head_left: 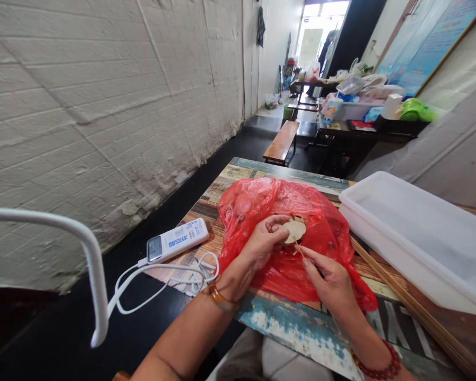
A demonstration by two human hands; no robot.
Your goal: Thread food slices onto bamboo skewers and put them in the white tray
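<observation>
While the left hand (267, 235) pinches a pale, flat, roundish slice (295, 231) between thumb and fingers, the right hand (327, 275) grips a thin stick (299, 249), thumb against fingertips. Neither hand is free. Slice sits over the red plastic bag (254, 278), near its middle; left hand at the slice's 9 o'clock, right hand at its 4. Stick tip meets the slice's lower edge, about 6 o'clock; can't tell if it has pierced through. More pieces show in the bag right behind the slice, mostly hidden, can't ID them.

Dial below is centered on the bag, 12 = away from the wearer. Bag rests crumpled on the wood-pattern table (289, 330). White tub (392, 254) at 3 o'clock, just beside the bag. Bundle of long thin sticks (410, 304) at 4, lying between bag and tub, then down toward the near-right corner. White power bank (178, 241) at 9, by the table's left edge, white cable (127, 279) plugged in and looping at 8.

Amber bangle (221, 299) on left wrist, red bead bracelet (383, 365) on right.

Further out: wooden bench (283, 140) at 12, cluttered second table (396, 132) at 1 to 2, another person (326, 50) near the bright doorway just past 12.
</observation>
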